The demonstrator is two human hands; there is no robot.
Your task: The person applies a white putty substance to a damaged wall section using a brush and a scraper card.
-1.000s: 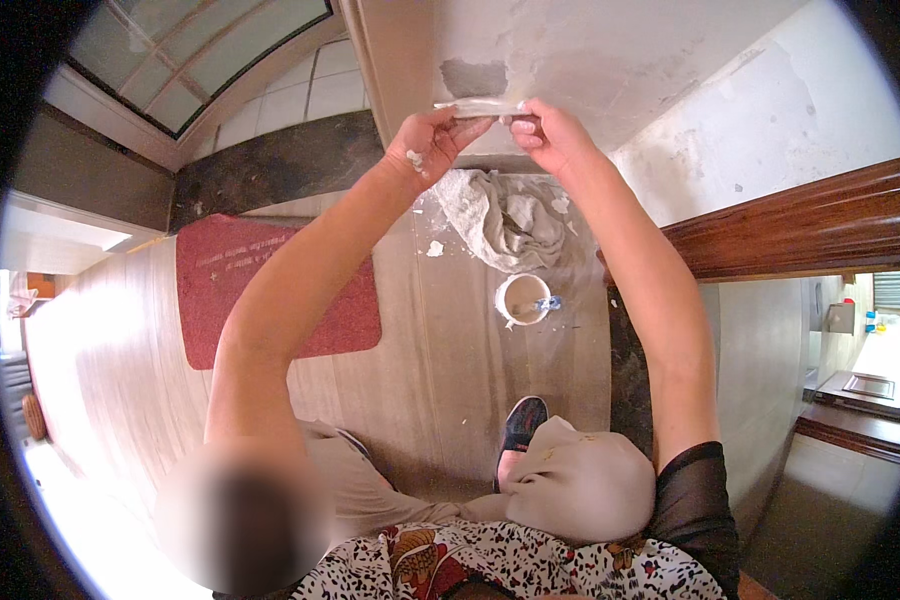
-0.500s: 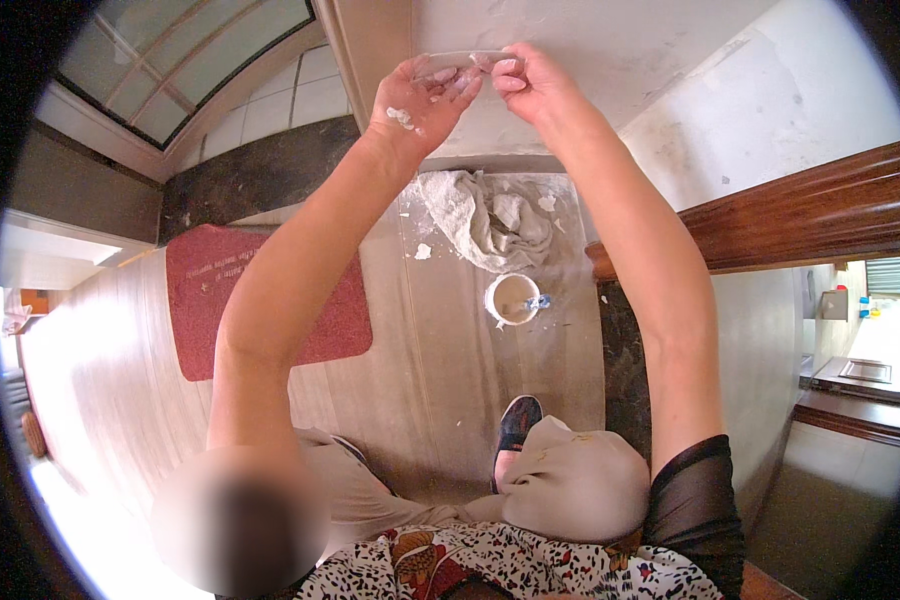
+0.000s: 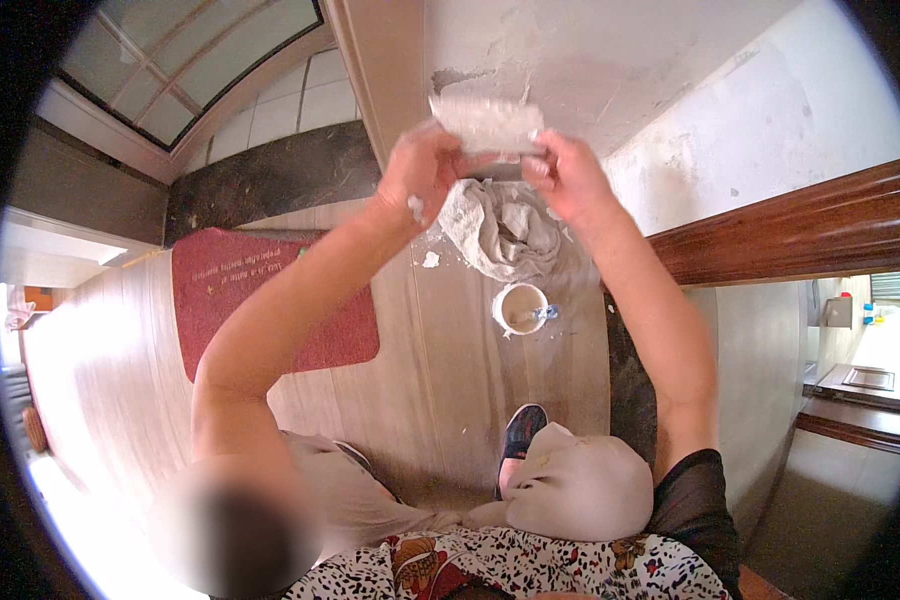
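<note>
Between my two hands is a flat, whitish, roughly rectangular piece (image 3: 490,122), its face coated unevenly with what looks like putty. My left hand (image 3: 422,172) grips its left end from below, and a white dab sticks to that wrist. The fingers of my right hand (image 3: 570,175) pinch the lower right corner; motion smears both hands somewhat. Just beyond the piece is a pale wall (image 3: 580,55) with a rough dark gouge (image 3: 460,78). A crumpled grey-white cloth (image 3: 500,235) lies on the floor below my hands. Nearer stands a white tub (image 3: 508,322) with a small blue-and-white thing at its rim.
A red mat (image 3: 270,300) lies to the left on the wood-look floor (image 3: 420,400). At the right a dark wooden rail (image 3: 790,228) juts in from the side. White crumbs (image 3: 431,260) dot the floor by the cloth. A blurred shape (image 3: 240,530) covers the lower left.
Both hands have come down and nearer to me with the flat piece. It was seen edge-on and now shows its broad coated face. The wall's gouge has come into view.
</note>
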